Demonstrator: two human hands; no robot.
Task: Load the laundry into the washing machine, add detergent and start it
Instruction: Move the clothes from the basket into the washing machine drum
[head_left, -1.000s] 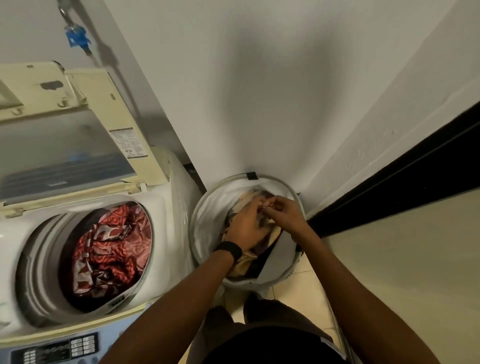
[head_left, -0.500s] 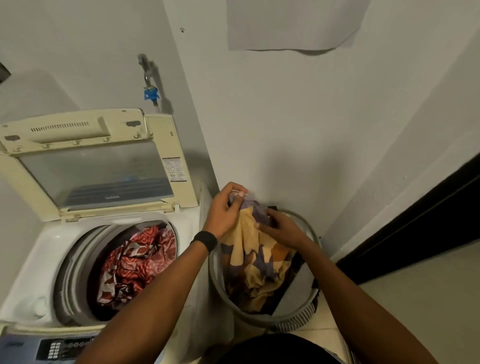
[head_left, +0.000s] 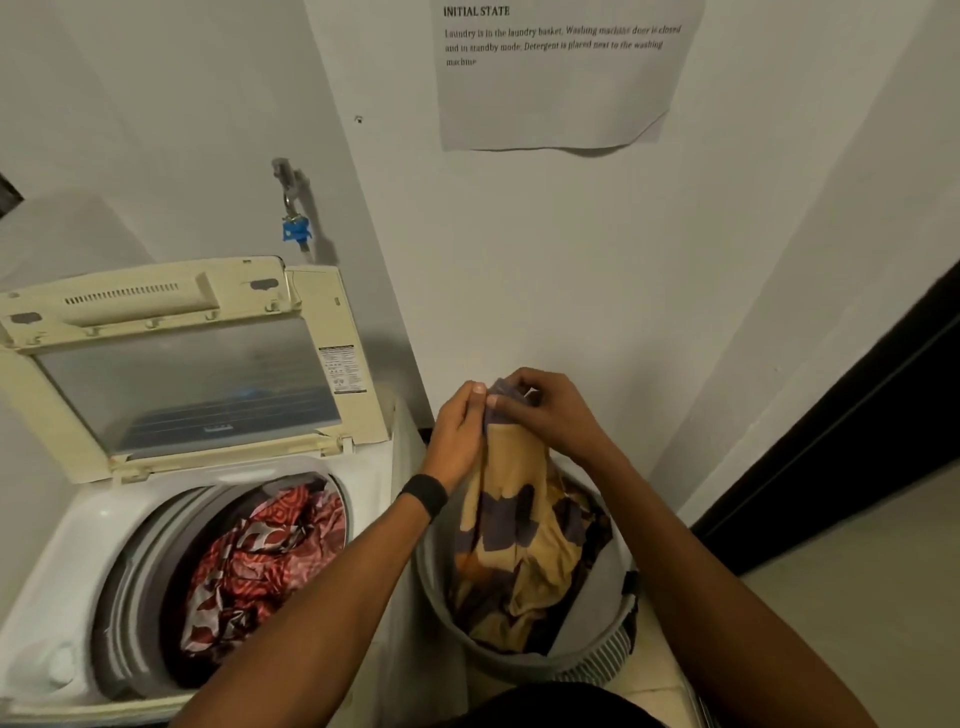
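White walls (head_left: 545, 249); I count one open washer (head_left: 83, 540) left, one basket (head_left: 592, 662) right; left hand (head_left: 457, 436) and right hand (head_left: 553, 410) pinch one yellow garment (head_left: 524, 540).

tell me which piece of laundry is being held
The yellow and purple cloth, pinched by the left hand and right hand over the grey basket; the red patterned cloth lies untouched in the washer.

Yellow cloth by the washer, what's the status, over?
Left hand, right hand pinch top of yellow cloth; its tail in laundry basket. Washer lid up, red cloth in drum. Nothing blocking drum.
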